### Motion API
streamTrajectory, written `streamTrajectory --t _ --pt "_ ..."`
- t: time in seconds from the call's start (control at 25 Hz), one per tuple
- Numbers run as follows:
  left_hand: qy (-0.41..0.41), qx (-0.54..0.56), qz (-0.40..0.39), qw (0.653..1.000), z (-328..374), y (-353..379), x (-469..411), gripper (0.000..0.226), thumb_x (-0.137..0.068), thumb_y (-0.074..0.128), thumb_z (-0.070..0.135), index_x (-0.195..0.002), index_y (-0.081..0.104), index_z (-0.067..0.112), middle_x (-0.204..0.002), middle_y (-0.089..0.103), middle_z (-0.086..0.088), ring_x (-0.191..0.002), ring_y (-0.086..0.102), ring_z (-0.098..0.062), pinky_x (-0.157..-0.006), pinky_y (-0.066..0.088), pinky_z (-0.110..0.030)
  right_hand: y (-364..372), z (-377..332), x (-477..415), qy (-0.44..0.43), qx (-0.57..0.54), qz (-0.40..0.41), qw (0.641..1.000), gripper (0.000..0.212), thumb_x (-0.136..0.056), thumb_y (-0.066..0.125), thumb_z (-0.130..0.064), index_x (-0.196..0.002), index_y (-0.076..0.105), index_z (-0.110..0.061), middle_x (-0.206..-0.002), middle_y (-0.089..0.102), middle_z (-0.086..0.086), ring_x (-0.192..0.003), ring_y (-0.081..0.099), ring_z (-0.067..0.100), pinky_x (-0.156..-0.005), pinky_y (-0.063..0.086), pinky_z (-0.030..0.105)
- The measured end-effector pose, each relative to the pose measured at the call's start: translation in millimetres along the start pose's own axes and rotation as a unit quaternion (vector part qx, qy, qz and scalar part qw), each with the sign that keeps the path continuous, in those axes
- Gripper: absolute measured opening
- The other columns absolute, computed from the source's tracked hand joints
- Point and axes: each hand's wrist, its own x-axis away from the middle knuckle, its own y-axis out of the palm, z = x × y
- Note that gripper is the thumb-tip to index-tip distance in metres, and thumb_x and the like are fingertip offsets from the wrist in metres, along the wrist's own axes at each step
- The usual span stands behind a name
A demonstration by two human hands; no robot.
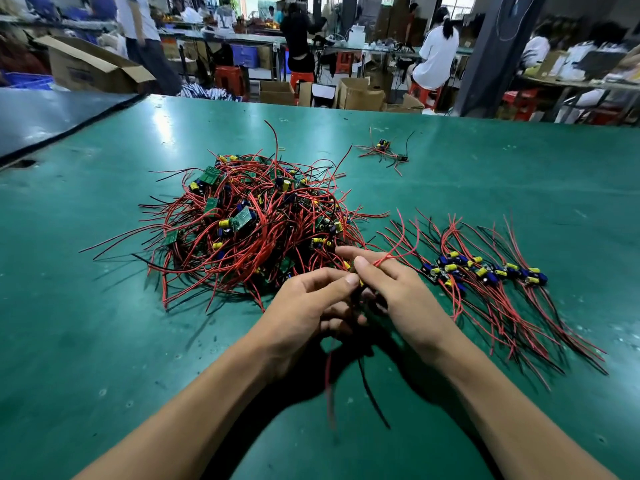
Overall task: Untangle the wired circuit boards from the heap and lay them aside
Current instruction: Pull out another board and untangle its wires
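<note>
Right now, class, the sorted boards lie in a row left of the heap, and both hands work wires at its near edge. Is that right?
No. The head view shows the sorted boards right of the heap, not left. The left hand and right hand do work wires at its near edge.

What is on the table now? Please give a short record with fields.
table: green mat
heap: tangled red and black wired boards, left of centre
sorted row: wired boards side by side, right of the hands
stray bunch: small, at the far side
left hand: pinches the held wires
right hand: pinches the same wires
held wires: red and black, ends hang below both hands
</note>
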Motion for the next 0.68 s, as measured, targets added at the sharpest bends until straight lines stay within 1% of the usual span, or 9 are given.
streamTrajectory --t 0.16,0.2,0.28,0.32,0.44,0.52,0.56,0.64,0.68 --pt "0.019 -0.019 -0.002 1.0 -1.3 -3.5 0.4 0.015 -0.077 0.072 0.02 -0.085 0.064 0.01 -0.079 0.07 -0.009 -0.064 0.066 -0.018 -0.054 0.051 -0.022 -5.3 0.5 -1.4 0.031 -0.038 0.02 0.999 0.021 -0.097 0.063 -0.029 -0.107 0.076 -0.017 -0.096 0.076 0.01 -0.078 0.068 0.019 -0.063 0.058 0.032" --pt "0.021 -0.02 -0.002 1.0 -1.5 -4.1 0.6 0.014 -0.077 0.072 0.018 -0.084 0.063 0.009 -0.077 0.069 -0.009 -0.063 0.065 -0.016 -0.053 0.051 -0.022 -5.3 -0.3 -1.8 0.037 -0.052 0.026 0.998 0.022 -0.097 0.064 -0.03 -0.104 0.077 -0.015 -0.087 0.075 0.012 -0.073 0.068 0.021 -0.062 0.059 0.032" --pt "0.018 -0.022 -0.003 1.0 -1.2 -4.4 1.0 0.013 -0.077 0.071 0.015 -0.084 0.063 0.007 -0.076 0.07 -0.009 -0.062 0.064 -0.015 -0.053 0.052 -0.022 -7.8 -1.4 -3.2 0.044 -0.047 0.039 0.997 0.027 -0.098 0.061 -0.034 -0.1 0.078 -0.013 -0.058 0.06 0.004 -0.051 0.054 0.012 -0.047 0.047 0.02" --pt "0.015 -0.022 -0.006 1.0 -1.0 -4.8 1.2 0.013 -0.078 0.071 0.014 -0.084 0.062 0.007 -0.078 0.071 -0.01 -0.061 0.065 -0.015 -0.053 0.052 -0.022 -9.6 -1.6 -4.0 0.053 -0.035 0.04 0.997 0.031 -0.1 0.058 -0.037 -0.1 0.078 -0.014 -0.053 0.048 0.0 -0.045 0.043 0.009 -0.042 0.037 0.017" --pt "-0.005 -0.02 -0.032 0.999 2.1 -8.1 1.7 0.015 -0.077 0.069 0.012 -0.087 0.06 0.005 -0.085 0.074 -0.013 -0.062 0.065 -0.016 -0.057 0.053 -0.023 -11.4 -2.9 -4.8 0.086 -0.037 -0.001 0.996 0.039 -0.104 0.046 -0.043 -0.107 0.078 -0.019 -0.064 0.039 0.004 -0.049 0.034 0.009 -0.041 0.027 0.018" --pt "-0.015 -0.026 -0.042 0.999 3.5 -8.6 2.3 0.02 -0.075 0.069 0.013 -0.091 0.06 0.004 -0.086 0.073 -0.014 -0.064 0.064 -0.02 -0.061 0.054 -0.026 -11.1 -6.6 -1.9 0.092 -0.042 -0.033 0.994 0.04 -0.105 0.044 -0.044 -0.11 0.077 -0.022 -0.071 0.046 0.007 -0.052 0.041 0.009 -0.042 0.034 0.018" --pt "-0.014 -0.029 -0.039 0.999 3.6 -7.6 2.7 0.022 -0.075 0.069 0.015 -0.093 0.062 0.004 -0.085 0.071 -0.014 -0.065 0.062 -0.022 -0.062 0.053 -0.027 -10.3 -7.8 -0.3 0.092 -0.047 -0.048 0.994 0.039 -0.104 0.045 -0.044 -0.112 0.077 -0.023 -0.071 0.056 0.009 -0.054 0.05 0.01 -0.045 0.042 0.019" --pt "0.001 -0.053 -0.017 0.998 2.2 -4.4 3.9 0.024 -0.075 0.07 0.025 -0.09 0.068 0.006 -0.082 0.066 -0.016 -0.068 0.06 -0.026 -0.062 0.052 -0.03 -7.2 -7.4 1.2 0.082 -0.054 -0.075 0.992 0.038 -0.104 0.046 -0.043 -0.115 0.075 -0.021 -0.091 0.076 0.013 -0.075 0.069 0.017 -0.065 0.058 0.025" --pt "0.012 -0.07 -0.006 0.997 1.1 -3.3 4.6 0.027 -0.076 0.07 0.029 -0.089 0.07 0.004 -0.082 0.065 -0.017 -0.072 0.059 -0.028 -0.064 0.051 -0.032 -5.7 -5.9 1.2 0.075 -0.04 -0.082 0.993 0.038 -0.104 0.045 -0.042 -0.117 0.074 -0.02 -0.103 0.077 0.011 -0.087 0.072 0.018 -0.077 0.059 0.028"
